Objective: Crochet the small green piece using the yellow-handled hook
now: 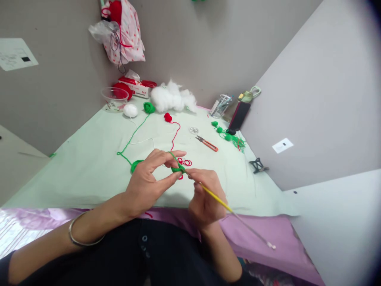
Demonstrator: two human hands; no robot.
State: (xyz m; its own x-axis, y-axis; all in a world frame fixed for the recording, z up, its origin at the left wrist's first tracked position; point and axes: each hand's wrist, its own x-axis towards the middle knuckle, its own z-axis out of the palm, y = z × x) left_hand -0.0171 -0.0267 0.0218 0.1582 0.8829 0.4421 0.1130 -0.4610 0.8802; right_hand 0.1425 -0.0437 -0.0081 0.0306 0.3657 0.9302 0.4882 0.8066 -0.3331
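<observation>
A small green crochet piece [178,169] is pinched between the thumb and fingers of my left hand [149,180], and green yarn runs over the raised index finger. My right hand [208,196] grips a long hook with a yellow handle [216,197]. Its tip meets the green piece, and its far end points down to the right. Behind my left hand lies a green yarn bundle [137,166], partly hidden. Loops of red yarn [186,162] rest on the table just beyond the green piece.
Orange-handled snips [206,143] lie beyond my right hand, near a small clear dish [194,130]. White stuffing [172,97], a white yarn ball [130,111] and a plastic tub [115,99] stand at the back. Green pieces [228,137] and a phone [239,116] are at the right.
</observation>
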